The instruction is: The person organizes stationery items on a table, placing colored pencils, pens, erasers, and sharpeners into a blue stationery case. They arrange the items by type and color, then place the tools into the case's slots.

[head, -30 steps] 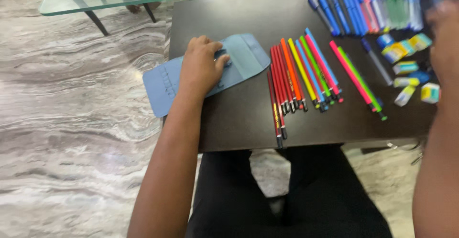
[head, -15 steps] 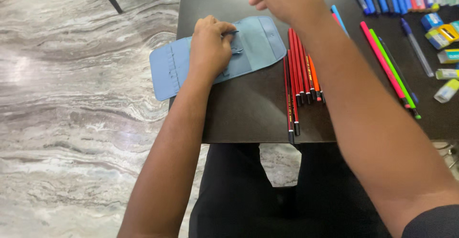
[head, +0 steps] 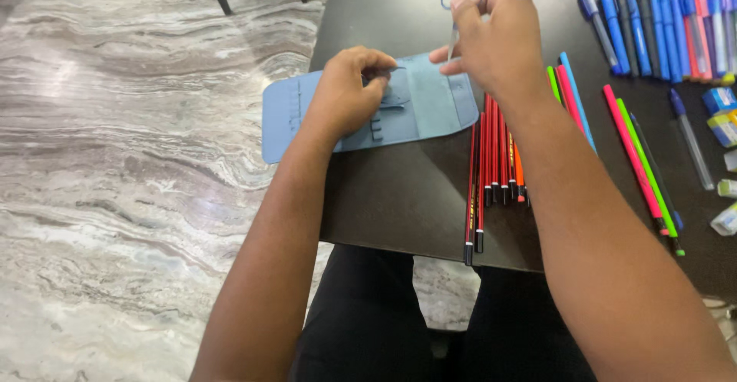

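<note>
1. Scissors [head: 454, 13]: small pair w/ blue loop handles, held in our right hand [head: 499, 40] just above the far edge of the pouch [head: 430, 102]. Blades point down toward the pouch; the tips look close to it, but we can't tell if they touch.
2. Right-hand fingers are pinched narrow round the scissors, near the handles and upper blades.
3. Left hand [head: 347, 94] lies on the pouch, about its middle. Fingers are curled in, pressing or pinching a small loop/flap there; what exactly they grip is hidden under the knuckles.
4. The pouch is a flat, unrolled blue one at the left end of the dark table [head: 384, 198], its left edge hanging over the table's side.
5. Right of the pouch, touching its right flap: a row of red pencils [head: 491, 159]. Further right are neon pencils [head: 637, 159], then pens [head: 652, 21] at the far corner and erasers [head: 725, 121] at the right edge.
6. Risks, as we judge them:
   - The pinch sits high on a thin tool, so the scissors could twist or slip out.
   - The blade tips could snag the fabric or miss a loop, as our left hand covers part of the pouch.
   - The tips are near the left fingers, so a poke is possible.
   - Our right forearm hangs over the red pencils; a nudge could roll them off the near edge.
</note>
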